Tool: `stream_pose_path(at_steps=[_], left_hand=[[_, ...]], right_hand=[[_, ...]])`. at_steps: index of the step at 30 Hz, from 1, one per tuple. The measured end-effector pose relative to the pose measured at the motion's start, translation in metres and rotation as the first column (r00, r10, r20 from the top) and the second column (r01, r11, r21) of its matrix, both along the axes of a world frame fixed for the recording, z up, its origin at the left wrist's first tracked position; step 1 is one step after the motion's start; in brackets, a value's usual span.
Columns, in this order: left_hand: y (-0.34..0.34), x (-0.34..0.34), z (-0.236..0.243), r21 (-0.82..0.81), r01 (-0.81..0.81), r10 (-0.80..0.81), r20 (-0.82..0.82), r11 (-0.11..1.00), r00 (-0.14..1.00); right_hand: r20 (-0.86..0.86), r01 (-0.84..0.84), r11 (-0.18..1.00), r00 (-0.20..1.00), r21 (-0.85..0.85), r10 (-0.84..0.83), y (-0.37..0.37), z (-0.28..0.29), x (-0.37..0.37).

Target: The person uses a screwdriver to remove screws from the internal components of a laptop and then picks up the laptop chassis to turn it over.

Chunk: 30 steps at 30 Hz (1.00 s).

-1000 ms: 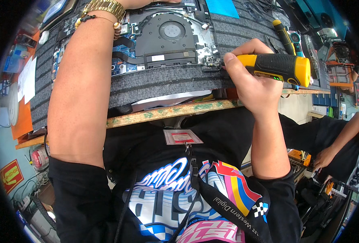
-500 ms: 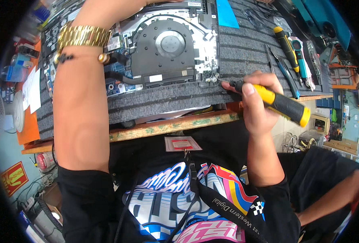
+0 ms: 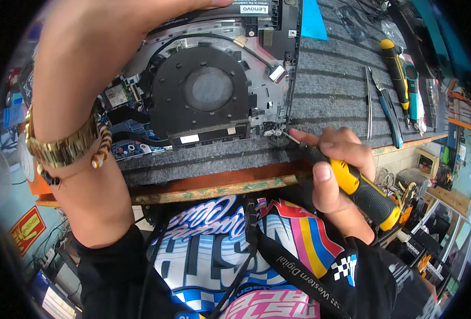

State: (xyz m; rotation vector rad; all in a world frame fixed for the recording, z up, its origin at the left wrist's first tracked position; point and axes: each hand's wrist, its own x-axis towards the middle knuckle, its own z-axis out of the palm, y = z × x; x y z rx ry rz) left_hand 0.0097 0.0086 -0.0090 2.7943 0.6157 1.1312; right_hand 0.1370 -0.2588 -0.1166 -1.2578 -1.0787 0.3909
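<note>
An opened laptop (image 3: 271,50) lies on the striped grey mat, its inside showing a black fan (image 3: 166,101) and a loose white-ended cable (image 3: 276,73). My right hand (image 3: 347,151) is closed round a yellow and black screwdriver (image 3: 376,202). The shaft's tip meets the metal hinge piece (image 3: 270,132) at the laptop's near right corner, with my index finger stretched along beside it. My left hand (image 3: 105,37) reaches across the laptop's left side, over the dark battery. Most of its fingers lie beyond the upper edge; one fingertip shows near the battery label.
To the right on the mat (image 3: 331,80) lie tweezers (image 3: 369,103), blue-handled pliers (image 3: 388,114), a second yellow and black screwdriver (image 3: 396,69) and a teal tool (image 3: 412,90). A blue sheet (image 3: 313,21) lies beyond the laptop. The wooden table edge (image 3: 219,190) runs close to me.
The view has come closer to the laptop. The screwdriver's handle has tilted further down and toward me, its tip staying at the hinge. My left forearm now bends further over the laptop.
</note>
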Motion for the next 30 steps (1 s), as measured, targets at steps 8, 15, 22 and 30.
stream_pose_path(at_steps=[8,15,22,30], left_hand=[[0.033,-0.033,-0.002,0.036,0.251,-0.185,-0.576,0.967,0.797],[0.019,-0.011,0.019,0.074,0.389,-0.255,-0.641,0.918,0.724],[0.009,-0.017,0.017,0.017,0.228,-0.172,-0.600,0.974,0.782],[0.013,-0.014,0.006,0.016,0.400,-0.349,-0.457,0.916,0.818]], right_hand=[[0.144,-0.033,0.999,0.989,0.026,0.029,-0.004,0.008,0.015],[0.142,0.027,0.999,0.989,0.023,-0.030,-0.001,0.007,0.016],[0.243,0.067,0.998,0.968,-0.007,-0.063,0.002,0.011,0.012],[0.332,0.085,0.996,0.940,0.000,-0.080,0.003,0.009,0.010]])
